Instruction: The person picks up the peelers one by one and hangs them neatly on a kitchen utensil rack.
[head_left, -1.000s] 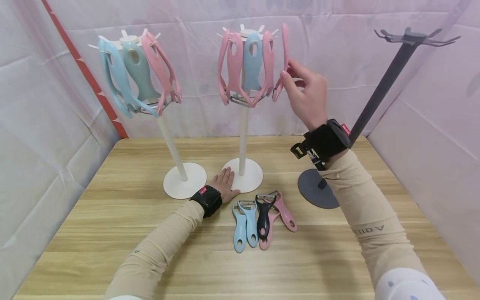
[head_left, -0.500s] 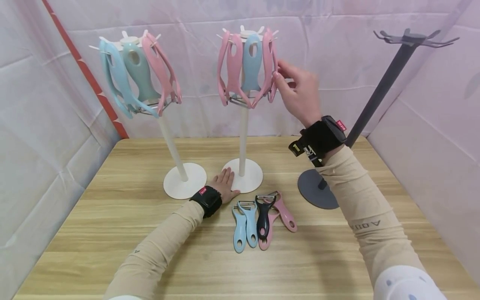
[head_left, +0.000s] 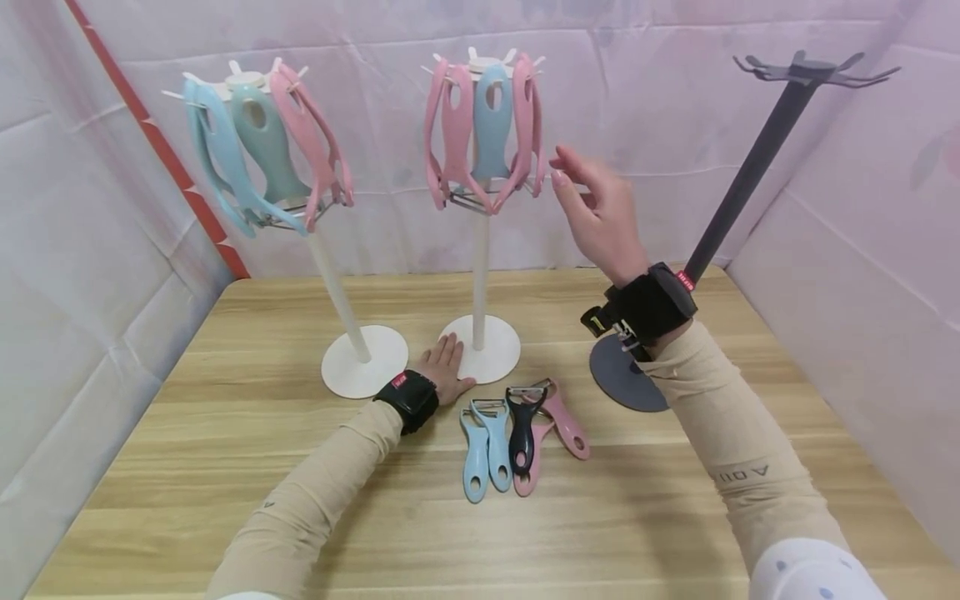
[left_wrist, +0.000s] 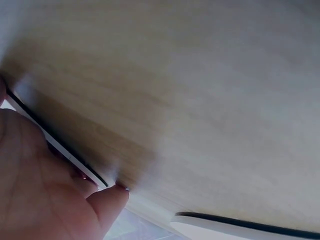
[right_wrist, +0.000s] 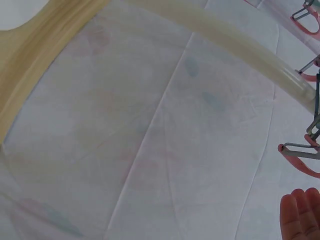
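Note:
My right hand (head_left: 583,193) hovers beside the middle white stand (head_left: 480,250), fingers relaxed and holding nothing, just right of the pink peeler (head_left: 534,133) hanging there. That stand carries several pink peelers and a blue one (head_left: 491,125). My left hand (head_left: 444,367) lies flat on the table against the stand's round base (head_left: 491,357); the left wrist view shows its fingers (left_wrist: 50,195) pressing on the base edge. In the right wrist view, fingertips (right_wrist: 300,215) sit below a pink peeler head (right_wrist: 302,159). Several loose peelers (head_left: 517,437) lie on the table near me.
A second white stand (head_left: 337,283) on the left holds blue, teal and pink peelers (head_left: 255,150). A dark grey stand (head_left: 735,200) with bare hooks rises on the right, its base (head_left: 622,387) behind my right forearm. Fabric walls enclose the wooden table (head_left: 225,467).
My right hand has let go of the pink peeler, which now hangs on the middle stand, and has drawn back to the right. The left hand stays on the base.

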